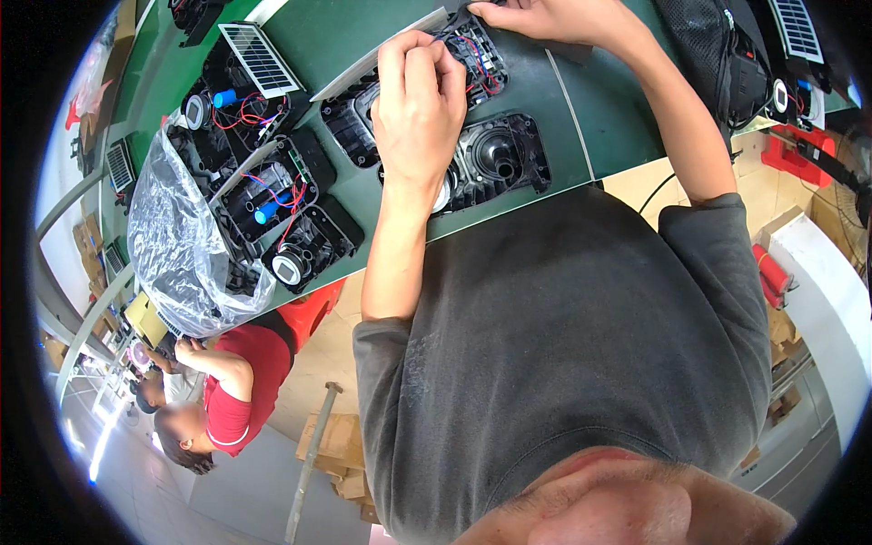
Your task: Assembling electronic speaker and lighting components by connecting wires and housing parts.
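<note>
On the green table, a black plastic housing (490, 56) with a circuit board and red and blue wires lies under my hands. My left hand (420, 109) is bent over it, fingers curled together; whatever they pinch is hidden. At the housing's far right corner, my right hand (554, 18) has its fingertips closed on the edge, partly cut off by the frame. A thin pale panel (381, 56) slants along the housing's far side. Nearer me lies a second black housing part (500, 154) with a round speaker-like cone, partly covered by my left wrist.
Left of my hands stand several black housings (313, 241) with wires, blue cylinders and round gauges, beside a clear plastic bag (177, 236). A small solar panel (262, 59) tops one. A black bag (727, 64) sits at right. A person in red (250, 381) works at left.
</note>
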`<action>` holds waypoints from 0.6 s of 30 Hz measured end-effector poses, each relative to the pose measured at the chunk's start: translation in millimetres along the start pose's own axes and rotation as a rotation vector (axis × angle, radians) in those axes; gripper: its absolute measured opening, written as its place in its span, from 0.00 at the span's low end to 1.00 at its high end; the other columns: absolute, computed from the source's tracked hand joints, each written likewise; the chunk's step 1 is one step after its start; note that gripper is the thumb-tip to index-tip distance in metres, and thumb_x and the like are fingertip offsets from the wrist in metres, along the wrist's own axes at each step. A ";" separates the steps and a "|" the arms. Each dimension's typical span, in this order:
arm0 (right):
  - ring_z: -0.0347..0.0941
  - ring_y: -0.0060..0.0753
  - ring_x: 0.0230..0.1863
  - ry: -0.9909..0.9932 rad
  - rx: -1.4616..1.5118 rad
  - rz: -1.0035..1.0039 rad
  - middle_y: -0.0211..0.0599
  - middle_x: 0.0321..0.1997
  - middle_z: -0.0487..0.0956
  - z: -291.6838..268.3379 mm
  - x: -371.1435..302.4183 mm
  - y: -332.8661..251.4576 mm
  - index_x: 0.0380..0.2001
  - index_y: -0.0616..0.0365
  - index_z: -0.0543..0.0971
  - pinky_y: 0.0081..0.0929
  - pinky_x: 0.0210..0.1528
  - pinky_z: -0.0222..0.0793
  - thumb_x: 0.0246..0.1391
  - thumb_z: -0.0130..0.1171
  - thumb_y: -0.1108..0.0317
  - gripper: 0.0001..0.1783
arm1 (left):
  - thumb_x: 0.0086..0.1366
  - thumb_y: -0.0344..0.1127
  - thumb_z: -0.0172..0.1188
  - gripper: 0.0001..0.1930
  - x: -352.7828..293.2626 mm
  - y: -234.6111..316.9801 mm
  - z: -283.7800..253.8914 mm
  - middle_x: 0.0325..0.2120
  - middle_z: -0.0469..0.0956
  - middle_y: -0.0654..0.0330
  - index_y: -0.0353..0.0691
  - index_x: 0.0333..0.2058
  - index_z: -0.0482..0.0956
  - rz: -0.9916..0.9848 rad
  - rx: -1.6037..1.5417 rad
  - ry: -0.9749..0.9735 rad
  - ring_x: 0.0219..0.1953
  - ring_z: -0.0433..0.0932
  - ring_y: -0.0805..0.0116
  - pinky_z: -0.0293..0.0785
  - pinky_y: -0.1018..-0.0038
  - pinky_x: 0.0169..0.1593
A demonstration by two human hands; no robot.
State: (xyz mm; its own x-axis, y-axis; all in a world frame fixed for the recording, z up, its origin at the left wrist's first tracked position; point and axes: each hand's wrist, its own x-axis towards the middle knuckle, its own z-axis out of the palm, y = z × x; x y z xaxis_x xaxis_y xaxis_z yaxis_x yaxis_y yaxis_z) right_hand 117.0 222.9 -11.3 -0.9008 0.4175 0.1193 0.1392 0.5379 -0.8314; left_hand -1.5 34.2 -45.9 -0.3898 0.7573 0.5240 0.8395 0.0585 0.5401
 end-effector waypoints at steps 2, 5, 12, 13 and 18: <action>0.77 0.27 0.21 -0.003 -0.013 -0.067 0.39 0.20 0.80 -1.4 4.6 -1.0 0.29 0.64 0.82 0.27 0.26 0.71 0.53 0.68 0.71 0.07 | 0.62 0.25 0.67 0.07 -0.3 0.6 -0.2 0.41 0.78 0.56 0.34 0.36 0.78 -0.049 0.008 -0.027 0.27 0.84 0.59 0.83 0.67 0.27; 0.76 0.27 0.21 0.025 -0.010 -0.204 0.40 0.21 0.79 2.5 9.1 3.3 0.29 0.64 0.82 0.27 0.26 0.70 0.53 0.68 0.71 0.07 | 0.62 0.26 0.67 0.07 -0.4 0.6 -0.3 0.41 0.78 0.57 0.35 0.36 0.77 -0.036 0.009 -0.008 0.27 0.84 0.58 0.83 0.67 0.27; 0.72 0.25 0.19 -0.037 -0.033 -0.046 0.38 0.19 0.78 7.3 8.7 9.5 0.30 0.63 0.82 0.27 0.24 0.67 0.53 0.69 0.70 0.07 | 0.63 0.23 0.67 0.05 0.6 2.1 -0.8 0.40 0.80 0.54 0.32 0.37 0.81 0.009 0.052 0.049 0.29 0.84 0.64 0.82 0.73 0.30; 0.72 0.26 0.19 -0.066 -0.074 -0.030 0.38 0.19 0.78 5.3 9.7 7.3 0.30 0.63 0.83 0.27 0.24 0.68 0.54 0.69 0.70 0.07 | 0.63 0.23 0.67 0.05 0.9 2.6 -1.0 0.40 0.80 0.54 0.32 0.37 0.82 0.014 0.074 0.060 0.31 0.85 0.62 0.82 0.72 0.32; 0.78 0.26 0.24 -0.213 -0.147 0.008 0.39 0.24 0.83 -12.4 20.3 -5.2 0.33 0.63 0.85 0.25 0.30 0.74 0.55 0.68 0.70 0.06 | 0.63 0.23 0.66 0.05 1.4 4.6 -2.3 0.40 0.81 0.53 0.32 0.37 0.81 0.005 0.078 0.067 0.33 0.84 0.57 0.83 0.70 0.33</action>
State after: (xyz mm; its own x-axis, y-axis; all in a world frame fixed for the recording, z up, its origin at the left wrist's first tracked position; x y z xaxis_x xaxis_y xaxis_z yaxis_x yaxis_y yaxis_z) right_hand 103.1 237.7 2.1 -0.9635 0.2672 -0.0169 0.1911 0.6422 -0.7424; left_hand 0.9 34.0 -41.2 -0.4082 0.7126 0.5707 0.8674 0.1077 0.4859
